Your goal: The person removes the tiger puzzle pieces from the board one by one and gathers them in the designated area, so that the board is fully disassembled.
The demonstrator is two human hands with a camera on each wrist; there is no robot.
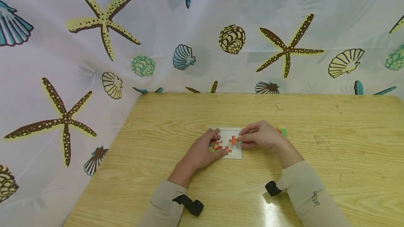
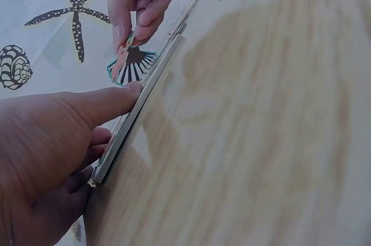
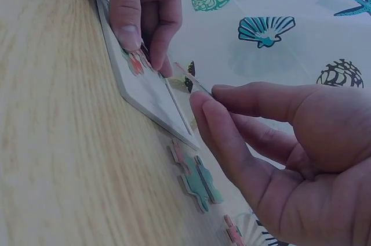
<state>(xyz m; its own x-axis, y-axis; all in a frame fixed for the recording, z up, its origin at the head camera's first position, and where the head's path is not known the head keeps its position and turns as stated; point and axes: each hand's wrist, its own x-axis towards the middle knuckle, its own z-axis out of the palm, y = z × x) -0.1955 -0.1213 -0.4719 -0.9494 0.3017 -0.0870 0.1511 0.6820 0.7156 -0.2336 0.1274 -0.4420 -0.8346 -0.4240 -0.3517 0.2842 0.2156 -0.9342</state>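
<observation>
A white puzzle board (image 1: 228, 134) lies flat on the table, with several orange and green puzzle pieces (image 1: 216, 146) in its left and front part. My left hand (image 1: 203, 150) holds the board at its left side, the thumb over the front edge and the other fingers bent near the far left corner. Above the board's right side, my right hand (image 1: 265, 136) pinches an orange and green puzzle piece (image 1: 233, 140) between thumb and fingertips. In the left wrist view that piece (image 2: 121, 63) is tilted, apart from the board.
Green and orange loose pieces (image 3: 200, 181) lie on the wooden table (image 1: 341, 143) to the right of the board, partly hidden by my right hand in the head view. A white curtain (image 1: 205, 27) with shells and starfish hangs behind and left of the table.
</observation>
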